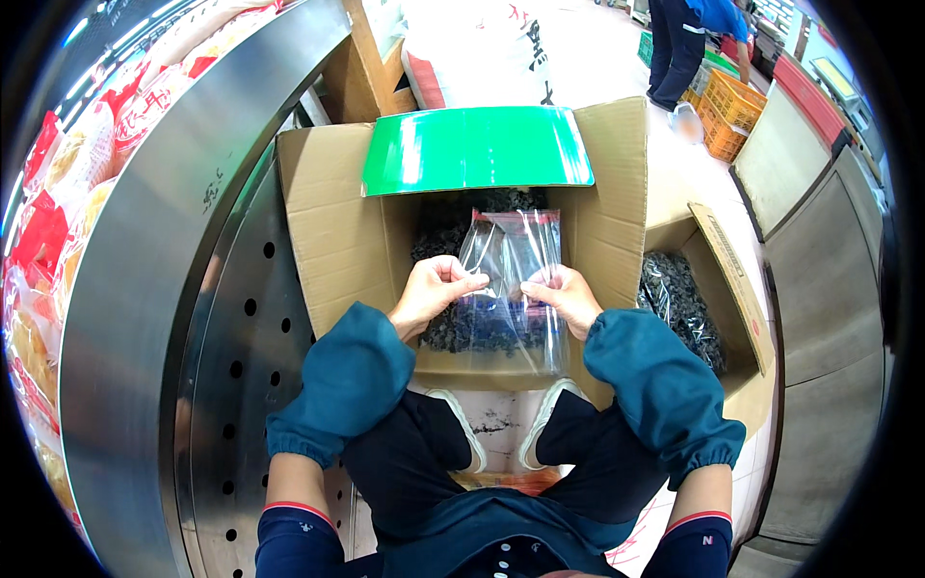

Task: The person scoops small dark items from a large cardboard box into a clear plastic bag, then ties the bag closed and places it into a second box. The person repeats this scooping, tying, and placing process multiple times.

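Note:
A clear plastic bag (pixel 515 332) with a red strip along its top edge hangs between my two hands. My left hand (pixel 436 291) pinches its left side between thumb and fingers. On the opposite side, my right hand (pixel 567 297) grips the film the same way. The bag looks flat, with nothing visible inside it. Below and behind it, dark, crinkled dried pieces (pixel 441 241) lie in a large open cardboard box (pixel 332 193). Part of them shows through the film. A shiny green sheet (pixel 482 149) lies across the far side of the box.
On the right stands another cardboard box (pixel 737 299) holding a clear bag of dark pieces (pixel 679 303). A steel counter (pixel 145 279) with packaged goods runs along the left. A large white sack (pixel 472 58) is behind. Far right, a person (pixel 679 43) bends beside orange crates (pixel 727 111).

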`<state>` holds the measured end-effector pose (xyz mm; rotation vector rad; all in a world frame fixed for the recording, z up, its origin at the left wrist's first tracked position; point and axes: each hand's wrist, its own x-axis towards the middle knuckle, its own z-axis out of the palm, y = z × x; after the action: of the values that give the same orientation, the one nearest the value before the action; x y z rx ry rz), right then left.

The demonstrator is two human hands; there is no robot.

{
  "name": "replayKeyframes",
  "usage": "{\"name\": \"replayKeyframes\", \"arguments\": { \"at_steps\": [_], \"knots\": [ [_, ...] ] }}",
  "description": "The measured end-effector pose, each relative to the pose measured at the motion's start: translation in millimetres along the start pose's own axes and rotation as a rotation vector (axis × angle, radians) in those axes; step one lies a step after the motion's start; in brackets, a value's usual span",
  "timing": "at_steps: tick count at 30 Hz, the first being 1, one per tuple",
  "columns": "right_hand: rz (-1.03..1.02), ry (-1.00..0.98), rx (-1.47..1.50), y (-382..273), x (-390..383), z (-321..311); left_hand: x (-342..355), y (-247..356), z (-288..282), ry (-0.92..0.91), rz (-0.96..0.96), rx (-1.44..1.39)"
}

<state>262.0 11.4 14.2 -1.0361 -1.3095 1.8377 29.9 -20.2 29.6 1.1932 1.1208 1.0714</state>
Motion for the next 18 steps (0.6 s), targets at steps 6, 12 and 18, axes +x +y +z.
{"name": "replayKeyframes", "arguments": {
  "at_steps": [6,12,18],
  "knots": [
    [0.079,0.041,0.073,13.7,4.2,2.7,2.4,-2.8,-9.9,0.056,-0.002,-0.036],
    [0.353,0.057,-0.197,72.9,13.1,-4.5,-7.6,19.9,-29.9,0.332,0.194,-0.226],
    [0.571,-0.076,-0.436,86.1,35.6,-9.9,-51.5,24.0,-34.3,0.187,0.16,1.269]
  ]
}}
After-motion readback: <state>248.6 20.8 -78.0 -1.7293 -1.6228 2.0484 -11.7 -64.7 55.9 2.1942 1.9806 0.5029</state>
